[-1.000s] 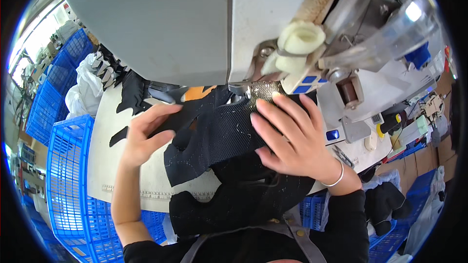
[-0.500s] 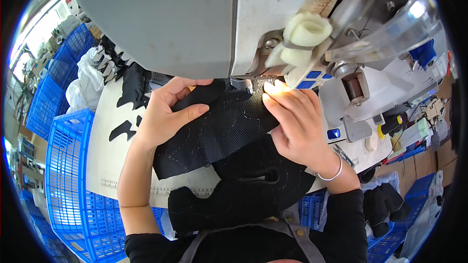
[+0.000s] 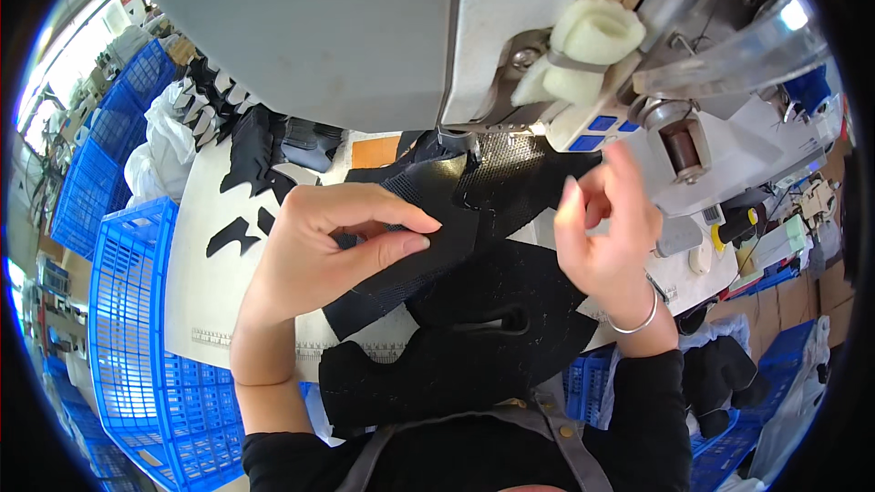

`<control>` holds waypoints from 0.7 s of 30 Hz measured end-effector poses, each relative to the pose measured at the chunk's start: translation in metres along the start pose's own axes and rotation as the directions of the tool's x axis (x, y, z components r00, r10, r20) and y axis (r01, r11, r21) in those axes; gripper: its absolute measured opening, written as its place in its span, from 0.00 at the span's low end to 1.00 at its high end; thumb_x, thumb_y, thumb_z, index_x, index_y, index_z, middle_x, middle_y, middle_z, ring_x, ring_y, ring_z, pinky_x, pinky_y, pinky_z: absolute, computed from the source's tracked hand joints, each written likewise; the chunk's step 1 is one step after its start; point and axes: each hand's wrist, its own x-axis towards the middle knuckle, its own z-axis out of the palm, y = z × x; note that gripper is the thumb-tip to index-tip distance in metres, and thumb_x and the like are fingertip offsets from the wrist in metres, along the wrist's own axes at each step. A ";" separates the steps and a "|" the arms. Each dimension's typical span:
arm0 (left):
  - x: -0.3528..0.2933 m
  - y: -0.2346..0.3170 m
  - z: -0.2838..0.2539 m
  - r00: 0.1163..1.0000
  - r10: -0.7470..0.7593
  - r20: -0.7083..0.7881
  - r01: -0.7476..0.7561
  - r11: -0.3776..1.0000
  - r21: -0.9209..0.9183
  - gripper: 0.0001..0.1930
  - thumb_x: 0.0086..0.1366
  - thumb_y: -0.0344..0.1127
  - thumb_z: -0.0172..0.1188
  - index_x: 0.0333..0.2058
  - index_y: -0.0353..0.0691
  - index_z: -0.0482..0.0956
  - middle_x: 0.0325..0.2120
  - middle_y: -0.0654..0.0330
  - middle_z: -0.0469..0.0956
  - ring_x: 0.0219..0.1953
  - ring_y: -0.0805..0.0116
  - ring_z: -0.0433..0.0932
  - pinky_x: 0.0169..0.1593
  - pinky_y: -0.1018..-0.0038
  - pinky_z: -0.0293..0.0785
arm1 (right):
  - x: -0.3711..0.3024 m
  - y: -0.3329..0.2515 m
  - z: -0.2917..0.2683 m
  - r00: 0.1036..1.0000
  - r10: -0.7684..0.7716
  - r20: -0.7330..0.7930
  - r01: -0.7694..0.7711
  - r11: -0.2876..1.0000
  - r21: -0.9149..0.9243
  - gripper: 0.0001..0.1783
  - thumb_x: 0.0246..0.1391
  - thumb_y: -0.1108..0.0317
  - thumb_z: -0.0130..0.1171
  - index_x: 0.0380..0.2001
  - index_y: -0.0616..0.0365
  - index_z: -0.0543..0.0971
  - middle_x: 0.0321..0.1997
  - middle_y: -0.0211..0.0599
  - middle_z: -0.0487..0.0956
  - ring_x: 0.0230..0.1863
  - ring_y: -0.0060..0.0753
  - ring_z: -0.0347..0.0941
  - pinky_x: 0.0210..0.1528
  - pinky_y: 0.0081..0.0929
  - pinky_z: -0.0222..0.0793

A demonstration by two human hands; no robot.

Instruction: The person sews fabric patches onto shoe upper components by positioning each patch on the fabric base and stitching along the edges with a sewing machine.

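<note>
Black mesh fabric [image 3: 519, 173] lies under the head of a sewing machine [image 3: 365, 36], close to its presser foot [image 3: 458, 141]. A smooth black fabric piece [image 3: 456, 210] overlaps the mesh. Thumb and forefinger of my left hand [image 3: 333, 251] are pinched together at the left edge of this piece. My right hand [image 3: 609, 232] is raised to the right of the mesh, thumb and forefinger apart, holding nothing I can see. Nearer to me, a larger black fabric part [image 3: 437, 374] with a slot-like opening and light stitch marks hangs over the table edge.
Small black cut pieces [image 3: 232, 237] and a stack of dark pieces [image 3: 251, 150] lie on the white table [image 3: 205, 282] at left. A blue crate [image 3: 128, 310] stands beside it. A brown thread bobbin [image 3: 679, 150] sits on the machine at right; a ruler strip [image 3: 301, 349] runs along the front edge.
My right hand has come off the mesh and moved right. My left hand has shifted right and nearer to me. The smooth black piece now lies across the mesh, which has turned.
</note>
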 end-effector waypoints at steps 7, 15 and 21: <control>-0.002 -0.018 0.010 0.998 -0.037 -0.047 0.036 0.999 -0.036 0.06 0.59 0.21 0.61 0.36 0.33 0.83 0.28 0.62 0.79 0.29 0.81 0.74 0.31 0.85 0.68 | -0.007 -0.009 -0.006 0.992 -0.065 0.111 0.037 0.971 0.238 0.04 0.42 0.78 0.56 0.18 0.58 0.73 0.12 0.30 0.64 0.12 0.32 0.61 0.17 0.28 0.55; 0.005 -0.021 0.026 0.990 0.132 -0.054 -0.126 0.986 0.106 0.11 0.56 0.19 0.61 0.38 0.36 0.83 0.23 0.65 0.74 0.23 0.81 0.68 0.26 0.82 0.61 | -0.019 -0.028 0.016 0.532 0.112 0.839 -0.835 0.230 0.499 0.13 0.55 0.65 0.64 0.31 0.67 0.79 0.27 0.32 0.80 0.25 0.14 0.74 0.27 0.14 0.69; 0.004 -0.027 0.030 0.959 0.263 -0.105 -0.234 0.944 0.231 0.13 0.54 0.19 0.63 0.38 0.37 0.84 0.22 0.64 0.73 0.22 0.78 0.68 0.25 0.80 0.61 | -0.023 -0.029 0.019 0.538 0.117 0.835 -0.843 0.073 0.533 0.12 0.59 0.67 0.60 0.32 0.68 0.79 0.30 0.36 0.81 0.30 0.18 0.77 0.32 0.16 0.72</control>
